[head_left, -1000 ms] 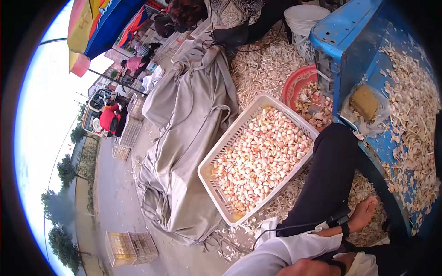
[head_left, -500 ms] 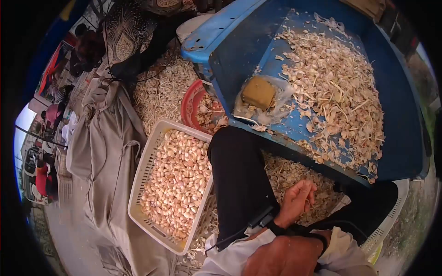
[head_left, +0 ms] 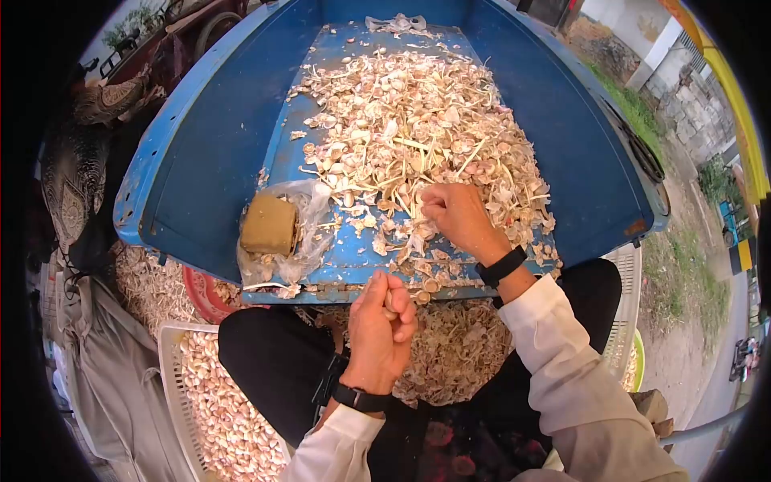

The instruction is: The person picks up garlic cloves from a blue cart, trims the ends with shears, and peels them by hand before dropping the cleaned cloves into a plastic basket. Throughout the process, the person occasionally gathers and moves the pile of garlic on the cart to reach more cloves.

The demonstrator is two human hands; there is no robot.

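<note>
My left hand [head_left: 379, 333] is closed in front of the blue bed's edge, and a pale garlic clove [head_left: 391, 307] shows between its thumb and fingers. My right hand [head_left: 462, 217] reaches over the near part of a heap of garlic skins, stalks and loose cloves [head_left: 409, 120]. Its thumb and fingers are pinched together, touching or just above the heap; what is in the pinch is hidden. The heap lies in an open blue metal bed [head_left: 273, 153].
A tan block [head_left: 269, 225] in a clear plastic bag [head_left: 316, 217] sits at the bed's near left corner. At lower left, a white crate [head_left: 170, 365] holds garlic cloves [head_left: 221, 410], beside a red basin [head_left: 201, 293]. Skins [head_left: 450, 353] cover the ground between my knees.
The view has swung from the left to face the blue bed. My right hand has moved forward onto the heap. My left hand is now raised near the bed's edge.
</note>
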